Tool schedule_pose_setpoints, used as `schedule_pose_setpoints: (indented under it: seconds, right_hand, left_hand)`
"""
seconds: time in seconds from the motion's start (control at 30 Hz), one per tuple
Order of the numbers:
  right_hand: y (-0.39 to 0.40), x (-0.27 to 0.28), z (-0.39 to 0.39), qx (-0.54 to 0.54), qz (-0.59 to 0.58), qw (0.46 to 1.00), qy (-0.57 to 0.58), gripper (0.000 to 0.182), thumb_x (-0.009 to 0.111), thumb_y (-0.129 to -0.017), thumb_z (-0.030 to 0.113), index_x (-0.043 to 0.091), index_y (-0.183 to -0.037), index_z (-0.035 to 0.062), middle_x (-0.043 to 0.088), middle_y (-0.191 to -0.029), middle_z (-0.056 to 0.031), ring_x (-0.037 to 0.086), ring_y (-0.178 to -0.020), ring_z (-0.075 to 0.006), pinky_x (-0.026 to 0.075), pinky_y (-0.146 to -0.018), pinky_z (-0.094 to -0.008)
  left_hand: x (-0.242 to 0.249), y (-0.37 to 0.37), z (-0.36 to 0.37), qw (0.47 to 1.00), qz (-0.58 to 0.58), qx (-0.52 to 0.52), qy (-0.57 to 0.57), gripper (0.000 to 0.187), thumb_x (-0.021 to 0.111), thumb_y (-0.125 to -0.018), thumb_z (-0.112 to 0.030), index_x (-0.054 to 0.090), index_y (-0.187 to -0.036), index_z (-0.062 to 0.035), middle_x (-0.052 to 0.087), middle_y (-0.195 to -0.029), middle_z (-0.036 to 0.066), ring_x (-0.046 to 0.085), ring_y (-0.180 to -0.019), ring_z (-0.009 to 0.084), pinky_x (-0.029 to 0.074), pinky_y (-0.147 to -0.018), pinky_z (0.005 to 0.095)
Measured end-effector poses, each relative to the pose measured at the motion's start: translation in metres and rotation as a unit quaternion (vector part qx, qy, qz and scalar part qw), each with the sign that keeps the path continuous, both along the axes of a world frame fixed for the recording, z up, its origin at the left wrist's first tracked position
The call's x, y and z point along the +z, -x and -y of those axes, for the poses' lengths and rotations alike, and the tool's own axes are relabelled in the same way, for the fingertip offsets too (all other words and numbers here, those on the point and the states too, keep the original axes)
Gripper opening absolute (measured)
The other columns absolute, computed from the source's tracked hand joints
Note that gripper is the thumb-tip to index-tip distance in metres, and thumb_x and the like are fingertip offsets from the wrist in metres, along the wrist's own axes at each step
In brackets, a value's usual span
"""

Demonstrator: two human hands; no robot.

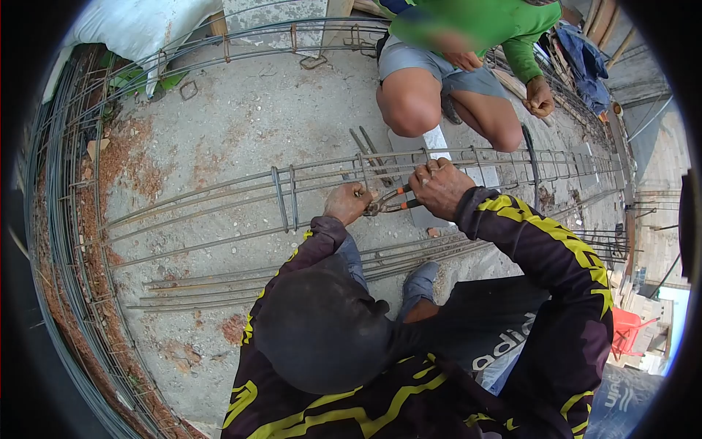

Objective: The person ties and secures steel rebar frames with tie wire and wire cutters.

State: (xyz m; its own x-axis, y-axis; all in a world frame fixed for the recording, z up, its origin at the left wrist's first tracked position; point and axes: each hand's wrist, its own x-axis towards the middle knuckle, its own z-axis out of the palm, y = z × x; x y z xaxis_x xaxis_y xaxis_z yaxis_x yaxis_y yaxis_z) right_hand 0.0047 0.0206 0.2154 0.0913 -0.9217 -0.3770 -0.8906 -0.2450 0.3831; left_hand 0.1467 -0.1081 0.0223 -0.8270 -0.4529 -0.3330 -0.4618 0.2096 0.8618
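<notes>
Rough concrete floor (234,132) beneath reddish dirt (134,157) and loose steel rods (409,257).

Dark purple-black long-sleeve top (431,417), jagged yellow graphics (567,240) down sleeves (548,267). Black head covering (314,329), smooth, round. Black lower garment (472,311), white "adid" lettering (504,344). Grey-blue footwear (420,282).

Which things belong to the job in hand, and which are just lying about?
In use:
pliers, in the right grip
rebar cage, at the left grip

Apparently lying about:
loose bars beside the cage
white sheet, upper left
blue cloth, upper right
</notes>
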Motion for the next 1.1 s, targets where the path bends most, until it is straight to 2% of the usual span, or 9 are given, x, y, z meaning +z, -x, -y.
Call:
schedule_pose_setpoints:
  seconds: [0.17, 0.27, 0.37, 0.57, 0.6, 0.7, 0.87, 0.97, 1.1]
  right_hand:
    - [0.032, -0.011, 0.016, -0.021, 0.044, 0.997, -0.065, 0.030, 0.066, -0.071, 0.018, 0.061, -0.096, 0.0017, 0.065, -0.090, -0.0148, 0.066, -0.084, -0.0264, 0.053, -0.072, -0.0360]
    - [0.048, -0.018, 0.017, -0.043, 0.068, 0.992, -0.101, 0.042, 0.071, -0.065, 0.021, 0.059, -0.102, 0.0045, 0.065, -0.092, -0.0146, 0.066, -0.085, -0.0274, 0.053, -0.072, -0.0366]
    - [0.061, -0.030, 0.010, -0.022, 0.073, 0.994, -0.079, 0.044, 0.072, -0.065, 0.021, 0.059, -0.104, 0.0046, 0.064, -0.096, -0.0146, 0.066, -0.087, -0.0273, 0.053, -0.074, -0.0366]
    - [0.021, -0.003, 0.023, -0.048, 0.029, 0.990, -0.129, 0.029, 0.069, -0.066, 0.017, 0.064, -0.092, 0.0043, 0.065, -0.088, -0.0114, 0.067, -0.082, -0.0291, 0.054, -0.068, -0.0382]
    - [0.019, -0.002, 0.024, -0.026, 0.049, 0.992, -0.110, 0.023, 0.067, -0.065, 0.014, 0.066, -0.086, 0.0048, 0.066, -0.080, -0.0112, 0.067, -0.076, -0.0292, 0.054, -0.066, -0.0388]
    - [0.032, 0.006, 0.031, -0.079, 0.092, 0.982, -0.145, 0.011, 0.065, -0.066, 0.014, 0.068, -0.073, 0.0071, 0.068, -0.075, -0.0115, 0.068, -0.075, -0.0291, 0.054, -0.066, -0.0397]
    - [0.071, -0.037, 0.012, -0.115, 0.131, 0.977, -0.124, 0.028, 0.065, -0.063, 0.013, 0.064, -0.090, 0.0058, 0.067, -0.077, -0.0149, 0.067, -0.077, -0.0330, 0.053, -0.068, -0.0424]
    - [0.070, -0.034, 0.016, -0.097, 0.128, 0.977, -0.138, 0.030, 0.064, -0.064, 0.014, 0.064, -0.093, 0.0068, 0.066, -0.077, -0.0157, 0.066, -0.075, -0.0336, 0.053, -0.067, -0.0438]
    - [0.007, 0.027, 0.032, -0.141, 0.111, 0.965, -0.189, 0.025, 0.064, -0.067, 0.013, 0.069, -0.091, 0.0060, 0.067, -0.082, -0.0162, 0.067, -0.079, -0.0325, 0.053, -0.072, -0.0416]
  left_hand:
    - [-0.008, 0.003, 0.003, 0.998, -0.005, 0.010, -0.061, 0.042, 0.066, -0.080, -0.043, 0.069, -0.077, -0.0014, 0.064, -0.064, 0.012, 0.061, -0.058, 0.0230, 0.047, -0.060, 0.0360]
    - [-0.012, 0.004, 0.002, 0.997, -0.012, 0.009, -0.081, 0.038, 0.066, -0.083, -0.037, 0.067, -0.078, 0.0012, 0.065, -0.063, 0.011, 0.060, -0.057, 0.0168, 0.047, -0.059, 0.0314]
    - [-0.016, 0.005, 0.003, 0.998, -0.005, 0.001, -0.055, 0.040, 0.065, -0.082, -0.041, 0.068, -0.077, -0.0008, 0.064, -0.064, 0.013, 0.061, -0.058, 0.0240, 0.047, -0.060, 0.0370]
    - [-0.018, 0.001, 0.002, 0.999, -0.031, -0.014, -0.031, 0.040, 0.064, -0.083, -0.039, 0.067, -0.076, 0.0001, 0.063, -0.063, 0.014, 0.061, -0.059, 0.0252, 0.047, -0.061, 0.0376]
    - [-0.014, 0.001, 0.001, 0.999, -0.031, -0.013, -0.025, 0.039, 0.064, -0.084, -0.038, 0.066, -0.074, -0.0004, 0.062, -0.063, 0.014, 0.061, -0.059, 0.0251, 0.047, -0.061, 0.0378]
    - [-0.025, 0.000, 0.002, 0.998, -0.038, -0.003, -0.057, 0.039, 0.062, -0.084, -0.039, 0.066, -0.073, -0.0015, 0.063, -0.063, 0.014, 0.061, -0.059, 0.0256, 0.047, -0.061, 0.0386]
    - [-0.021, 0.003, 0.000, 0.999, -0.020, -0.029, 0.009, 0.041, 0.060, -0.085, -0.040, 0.065, -0.071, -0.0023, 0.062, -0.065, 0.017, 0.061, -0.062, 0.0312, 0.046, -0.061, 0.0416]
    - [-0.017, 0.002, 0.002, 0.999, -0.027, -0.022, 0.016, 0.042, 0.058, -0.086, -0.041, 0.065, -0.072, -0.0028, 0.060, -0.065, 0.019, 0.060, -0.063, 0.0348, 0.045, -0.062, 0.0433]
    - [-0.003, 0.000, -0.002, 0.999, -0.029, -0.024, 0.031, 0.042, 0.057, -0.088, -0.041, 0.066, -0.074, -0.0029, 0.060, -0.064, 0.017, 0.060, -0.061, 0.0330, 0.045, -0.060, 0.0423]
